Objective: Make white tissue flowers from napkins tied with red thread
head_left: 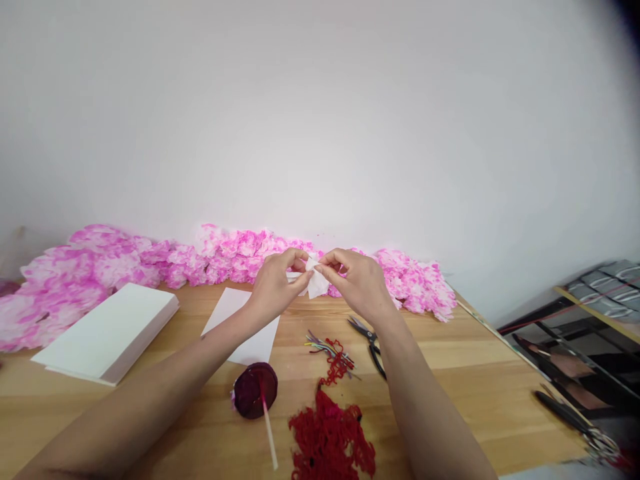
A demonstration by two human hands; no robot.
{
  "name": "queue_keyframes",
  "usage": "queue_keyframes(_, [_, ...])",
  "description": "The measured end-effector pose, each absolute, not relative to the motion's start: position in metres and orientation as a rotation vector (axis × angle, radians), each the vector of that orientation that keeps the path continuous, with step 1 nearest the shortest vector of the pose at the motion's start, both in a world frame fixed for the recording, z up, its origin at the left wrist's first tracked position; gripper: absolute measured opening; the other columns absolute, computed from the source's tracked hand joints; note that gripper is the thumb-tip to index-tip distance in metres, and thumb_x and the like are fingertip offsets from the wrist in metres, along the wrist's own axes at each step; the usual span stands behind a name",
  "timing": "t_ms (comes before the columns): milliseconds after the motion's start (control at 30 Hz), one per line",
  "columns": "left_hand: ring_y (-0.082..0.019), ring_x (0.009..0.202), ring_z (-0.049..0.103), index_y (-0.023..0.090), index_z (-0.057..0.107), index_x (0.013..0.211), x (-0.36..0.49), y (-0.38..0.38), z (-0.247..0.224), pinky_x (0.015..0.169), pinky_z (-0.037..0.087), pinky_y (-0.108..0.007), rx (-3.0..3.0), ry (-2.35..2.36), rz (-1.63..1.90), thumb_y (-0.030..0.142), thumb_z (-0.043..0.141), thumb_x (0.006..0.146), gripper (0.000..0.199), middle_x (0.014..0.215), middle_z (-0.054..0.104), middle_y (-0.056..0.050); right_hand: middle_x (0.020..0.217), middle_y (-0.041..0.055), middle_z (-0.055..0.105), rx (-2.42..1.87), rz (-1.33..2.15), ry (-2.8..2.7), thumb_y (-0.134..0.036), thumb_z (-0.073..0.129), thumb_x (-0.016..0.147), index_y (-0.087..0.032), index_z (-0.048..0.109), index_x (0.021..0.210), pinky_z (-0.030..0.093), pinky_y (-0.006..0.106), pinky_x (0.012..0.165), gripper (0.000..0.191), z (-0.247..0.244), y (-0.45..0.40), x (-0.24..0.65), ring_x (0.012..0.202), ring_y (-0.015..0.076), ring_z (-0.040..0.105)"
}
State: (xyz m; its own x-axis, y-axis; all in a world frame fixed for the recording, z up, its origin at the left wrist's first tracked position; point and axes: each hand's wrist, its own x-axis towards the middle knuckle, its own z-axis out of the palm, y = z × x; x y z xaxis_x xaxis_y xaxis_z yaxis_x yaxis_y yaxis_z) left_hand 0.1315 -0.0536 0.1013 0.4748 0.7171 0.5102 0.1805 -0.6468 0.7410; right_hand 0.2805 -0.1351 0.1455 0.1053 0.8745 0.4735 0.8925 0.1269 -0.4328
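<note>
Near the middle of the view, both hands pinch a small piece of thin white paper (317, 285), raised above the table. My left hand (277, 280) grips its left side between thumb and fingers, and my right hand (357, 277) holds its right side. The paper looks gathered between the fingertips, its lower part hanging down. Under my left wrist lies a flat white sheet (257, 340). Black-handled scissors (367, 340) rest beside my right forearm, which partly hides them.
Pink-and-white paper flowers (235, 257) line the wall. A thick white paper stack (107, 330) lies left. In front are a dark red dye bowl (254, 393) with a stick (270, 433), red yarn (330, 437) and coloured wires (323, 345). More scissors (570, 413) lie right.
</note>
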Motion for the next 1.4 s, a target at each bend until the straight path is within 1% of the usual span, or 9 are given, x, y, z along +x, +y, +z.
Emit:
queue_keyframes(100, [-0.018,0.082,0.064,0.022,0.058,0.096,0.132,-0.053,0.102,0.079,0.047,-0.031,2.105,0.718,1.143,0.029,0.060,0.082,0.016,0.081,0.068,-0.001,0.074,-0.0017,0.069,-1.737,-0.033,-1.719,-0.038,0.063,0.085,-0.022,0.064,0.080,0.039,0.026,0.062,0.017,0.145,-0.135,0.282,0.069,0.0137,0.061])
queue_keyframes(300, [-0.018,0.081,0.065,0.021,0.059,0.099,0.130,-0.051,0.103,0.079,0.046,-0.031,2.098,0.740,1.160,0.025,0.060,0.080,0.019,0.080,0.068,0.000,0.086,0.0004,0.072,-1.744,-0.026,-1.733,-0.044,0.063,0.085,-0.025,0.068,0.099,0.044,0.028,0.068,0.024,0.146,-0.135,0.288,0.077,0.0157,0.063])
queue_keyframes(400, [-0.018,0.082,0.065,0.021,0.059,0.100,0.129,-0.050,0.104,0.082,0.046,-0.033,2.094,0.758,1.159,0.026,0.060,0.081,0.020,0.079,0.068,0.000,0.092,0.0007,0.073,-1.738,-0.032,-1.769,-0.034,0.058,0.088,-0.025,0.069,0.093,0.045,0.028,0.070,0.015,0.146,-0.135,0.288,0.080,0.0155,0.064])
queue_keyframes(500, [-0.018,0.083,0.065,0.021,0.059,0.101,0.130,-0.050,0.103,0.084,0.046,-0.033,2.098,0.769,1.164,0.026,0.060,0.081,0.021,0.080,0.068,0.000,0.086,-0.0015,0.072,-1.735,-0.028,-1.760,-0.027,0.057,0.088,-0.024,0.068,0.087,0.043,0.027,0.069,0.012,0.145,-0.135,0.286,0.077,0.0144,0.063])
queue_keyframes(733, [-0.019,0.084,0.064,0.021,0.059,0.099,0.132,-0.049,0.100,0.082,0.047,-0.033,2.130,0.757,1.160,0.025,0.061,0.081,0.019,0.082,0.068,-0.001,0.075,-0.0022,0.068,-1.737,-0.024,-1.733,-0.029,0.060,0.085,-0.022,0.062,0.077,0.038,0.025,0.062,0.012,0.146,-0.137,0.279,0.072,0.0141,0.062])
queue_keyframes(933, [-0.019,0.085,0.064,0.020,0.060,0.103,0.130,-0.051,0.101,0.084,0.046,-0.035,2.120,0.760,1.158,0.024,0.061,0.081,0.023,0.082,0.069,-0.001,0.073,-0.0028,0.068,-1.760,-0.004,-1.735,-0.040,0.062,0.085,-0.022,0.061,0.074,0.037,0.025,0.061,0.021,0.148,-0.138,0.280,0.068,0.0129,0.060])
queue_keyframes(1167, [-0.019,0.085,0.065,0.021,0.060,0.103,0.130,-0.050,0.104,0.086,0.046,-0.034,2.107,0.754,1.178,0.024,0.060,0.082,0.022,0.080,0.068,0.000,0.094,0.0003,0.073,-1.743,-0.001,-1.769,-0.038,0.061,0.087,-0.026,0.068,0.102,0.044,0.028,0.069,0.021,0.146,-0.136,0.288,0.082,0.0159,0.065])
queue_keyframes(1300, [-0.019,0.085,0.064,0.021,0.061,0.102,0.131,-0.050,0.102,0.084,0.045,-0.034,2.129,0.756,1.152,0.024,0.061,0.081,0.021,0.081,0.067,-0.001,0.088,-0.0008,0.072,-1.757,-0.038,-1.783,-0.029,0.055,0.089,-0.024,0.068,0.090,0.041,0.026,0.067,0.014,0.145,-0.136,0.285,0.080,0.0147,0.064])
queue_keyframes(1400, [-0.019,0.084,0.064,0.021,0.061,0.102,0.131,-0.052,0.102,0.083,0.045,-0.034,2.134,0.753,1.152,0.024,0.061,0.081,0.021,0.081,0.067,0.000,0.078,-0.0018,0.070,-1.799,-0.025,-1.770,-0.035,0.059,0.087,-0.022,0.066,0.081,0.038,0.025,0.062,0.016,0.146,-0.137,0.283,0.072,0.0140,0.062])
